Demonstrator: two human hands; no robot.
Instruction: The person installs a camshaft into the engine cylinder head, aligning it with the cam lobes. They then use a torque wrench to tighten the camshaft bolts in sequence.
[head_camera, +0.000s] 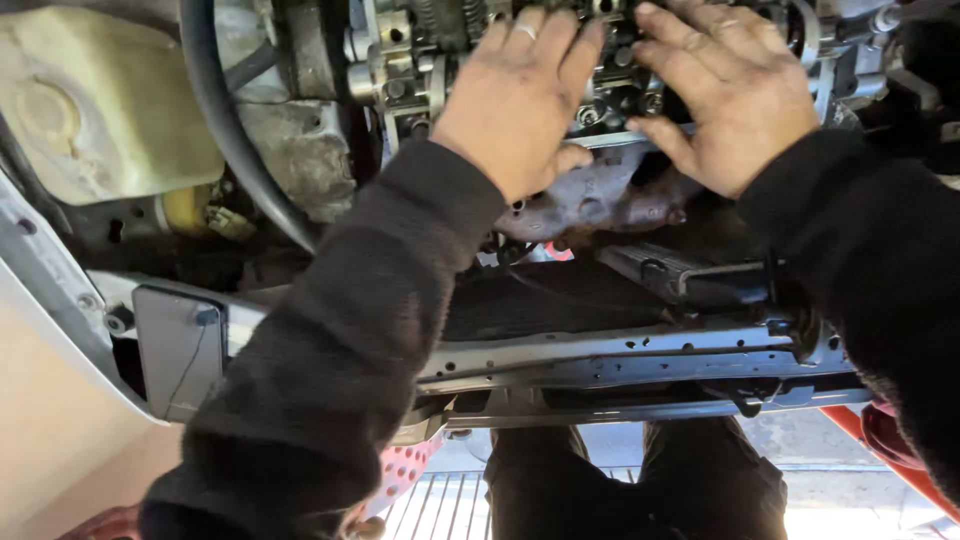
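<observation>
1. two hands, both mine, lie flat on top of the engine (610, 60) in an open engine bay; dark fleece sleeves (330, 350) cover both my arms.
2. my left hand (520, 100) rests palm down with fingers spread and straight, closed on nothing; a ring (525, 32) sits on one finger.
3. my right hand (725, 100) also rests palm down, fingers extended, thumb pointing toward my left hand; it grasps nothing. the two hands are near each other but apart.
4. between and under my fingers show bolts and machined metal parts of the engine top, partly hidden by my palms.
5. just below my hands sits a rusty brown exhaust manifold (600, 205); my left thumb lies just above it.
6. further toward me run the dark radiator (560, 300) and a grey metal crossmember (620, 355) with small holes.
7. to the left, a thick black hose (215, 110) curves down beside a yellowed plastic reservoir (90, 100).
8. at the bottom, my dark trousers (630, 485) stand over a grated floor (440, 505).
</observation>
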